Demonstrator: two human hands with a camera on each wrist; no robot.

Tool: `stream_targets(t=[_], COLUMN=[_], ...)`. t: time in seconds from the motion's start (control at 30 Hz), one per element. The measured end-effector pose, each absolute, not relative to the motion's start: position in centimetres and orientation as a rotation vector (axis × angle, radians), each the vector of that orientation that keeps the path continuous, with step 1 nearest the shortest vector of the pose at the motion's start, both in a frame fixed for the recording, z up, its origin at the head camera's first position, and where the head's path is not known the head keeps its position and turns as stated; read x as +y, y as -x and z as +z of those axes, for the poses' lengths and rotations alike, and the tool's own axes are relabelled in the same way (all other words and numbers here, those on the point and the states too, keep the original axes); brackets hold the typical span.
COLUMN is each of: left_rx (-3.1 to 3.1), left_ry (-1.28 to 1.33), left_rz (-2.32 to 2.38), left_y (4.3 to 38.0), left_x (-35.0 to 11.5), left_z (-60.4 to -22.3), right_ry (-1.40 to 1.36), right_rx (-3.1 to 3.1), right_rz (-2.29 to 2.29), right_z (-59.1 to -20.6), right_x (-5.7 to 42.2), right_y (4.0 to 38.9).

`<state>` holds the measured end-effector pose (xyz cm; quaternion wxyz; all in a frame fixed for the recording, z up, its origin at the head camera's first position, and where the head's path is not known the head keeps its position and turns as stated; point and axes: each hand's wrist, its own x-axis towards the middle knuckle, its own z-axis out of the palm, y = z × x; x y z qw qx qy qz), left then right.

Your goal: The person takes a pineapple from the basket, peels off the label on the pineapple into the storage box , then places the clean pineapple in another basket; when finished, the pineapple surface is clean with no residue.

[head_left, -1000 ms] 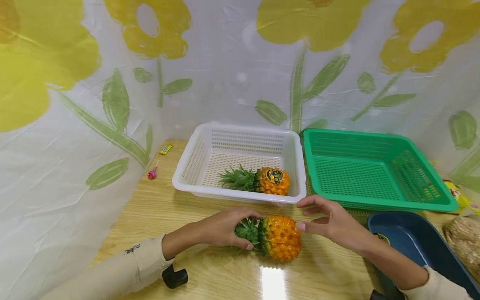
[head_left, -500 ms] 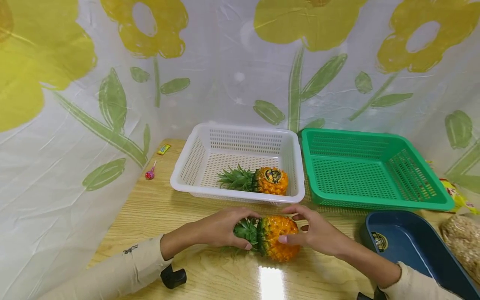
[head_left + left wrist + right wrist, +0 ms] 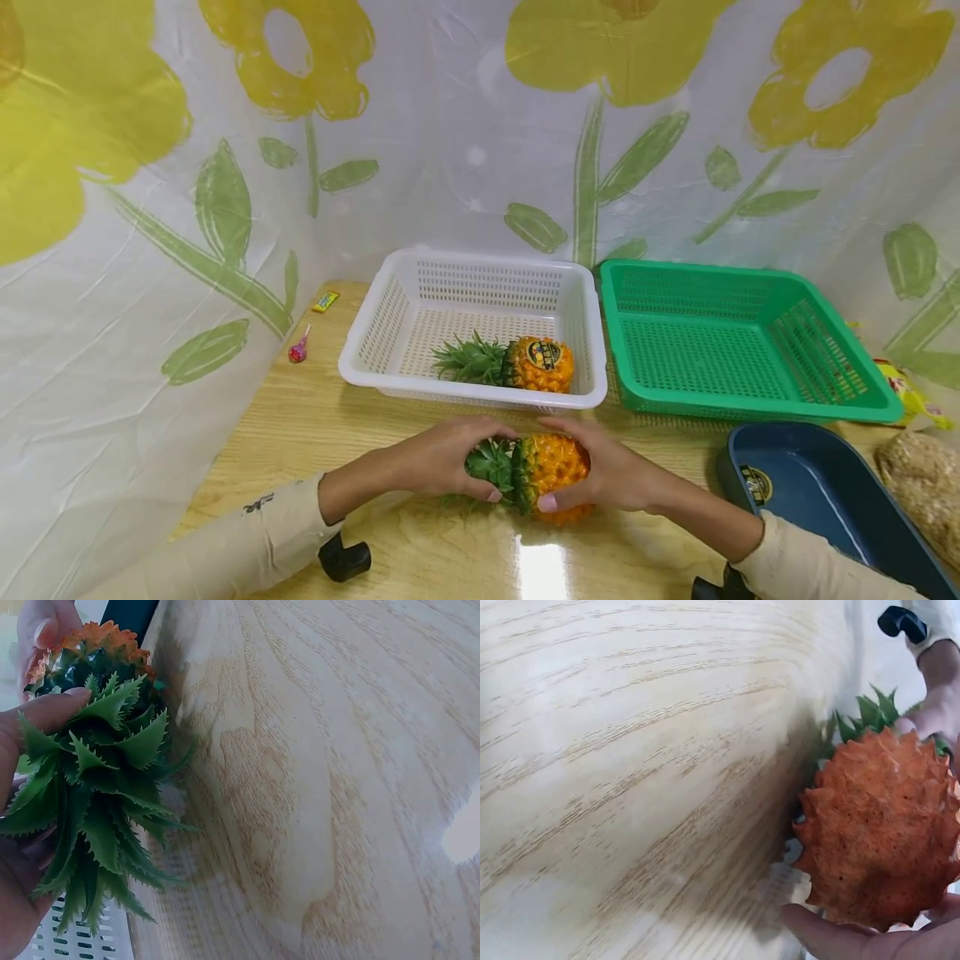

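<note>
Sideways, the held pineapple (image 3: 549, 462) lies between both hands (image 3: 444, 457) (image 3: 618, 469).

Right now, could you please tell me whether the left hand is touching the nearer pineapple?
Touching: the left wrist view shows the left hand with its thumb against the crown of the nearer pineapple.

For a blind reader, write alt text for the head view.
A left hand grips a sideways pineapple by its leafy crown, a right hand by its body. Behind, a white basket holding a second pineapple stands left of a green basket.
</note>
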<state>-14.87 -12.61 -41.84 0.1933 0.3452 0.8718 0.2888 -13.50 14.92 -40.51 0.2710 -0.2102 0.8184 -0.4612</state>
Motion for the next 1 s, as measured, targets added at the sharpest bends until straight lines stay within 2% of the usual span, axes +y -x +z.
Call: stream_targets(t=[0.23,1.0], left_rx=[2.424,2.432], left_ry=[-0.952,-1.028], left_rz=[0.815,0.817], left_y=[14.90,14.71], left_x=[-12.53,-12.88], left_z=[-42.02,-41.35], right_ry=[0.590,0.656], right_rx=[2.035,2.103], right_rz=[-1.340,-1.298], right_z=[-41.05,-40.92], right_x=[14.79,15.08], right_y=[13.65,14.05])
